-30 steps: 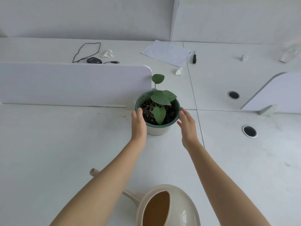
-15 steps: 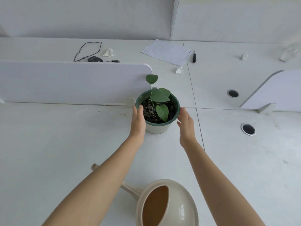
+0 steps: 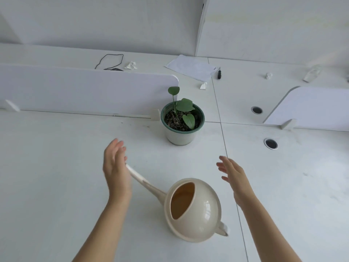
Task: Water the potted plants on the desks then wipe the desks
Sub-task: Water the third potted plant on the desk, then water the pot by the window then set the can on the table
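A small green plant in a white pot with a dark green rim (image 3: 180,136) stands on the white desk (image 3: 56,167) beside the end of a low divider. A cream watering can (image 3: 196,210) sits nearer me, its long spout pointing up-left. My left hand (image 3: 115,167) hovers open over the spout tip, hiding it. My right hand (image 3: 234,174) is open to the right of the can. Both hands hold nothing and are well short of the pot.
A white divider panel (image 3: 85,91) runs along the left, another (image 3: 313,108) at the right. Two round cable holes (image 3: 271,143) lie right of the pot. Beyond the divider are a sheet of paper (image 3: 190,67), a black cable (image 3: 110,60), a marker and crumpled scraps.
Both hands have let go of the pot and pulled back toward me, now open on either side of the watering can. The pot stays next to the divider.
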